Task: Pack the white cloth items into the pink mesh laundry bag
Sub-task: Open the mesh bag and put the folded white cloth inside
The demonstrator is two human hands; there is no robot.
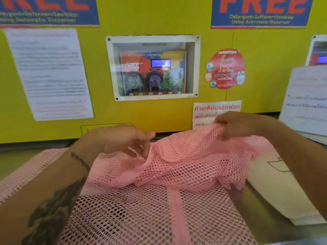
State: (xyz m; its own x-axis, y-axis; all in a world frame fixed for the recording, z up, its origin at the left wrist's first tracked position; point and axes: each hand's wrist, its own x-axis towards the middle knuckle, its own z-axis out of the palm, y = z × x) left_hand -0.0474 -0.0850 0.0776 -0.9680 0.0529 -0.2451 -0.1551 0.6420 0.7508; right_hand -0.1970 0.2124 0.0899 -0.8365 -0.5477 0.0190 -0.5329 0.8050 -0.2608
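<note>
The pink mesh laundry bag (159, 209) lies spread over a metal counter in front of me, its far end bunched up. My right hand (235, 124) pinches the bag's raised upper edge at the far right. My left hand (129, 140) holds the mesh edge at the middle left, fingers curled into the fabric. A white cloth item (272, 188) lies flat on the counter to the right of the bag, partly under my right forearm. Whether any cloth is inside the bag I cannot tell.
A yellow machine wall (159, 114) stands right behind the counter, with a glass-fronted dispenser window (153, 68), paper notices (49, 73) and stickers. More paper sheets (306, 99) hang at the right. The steel counter edge (265, 232) shows at the lower right.
</note>
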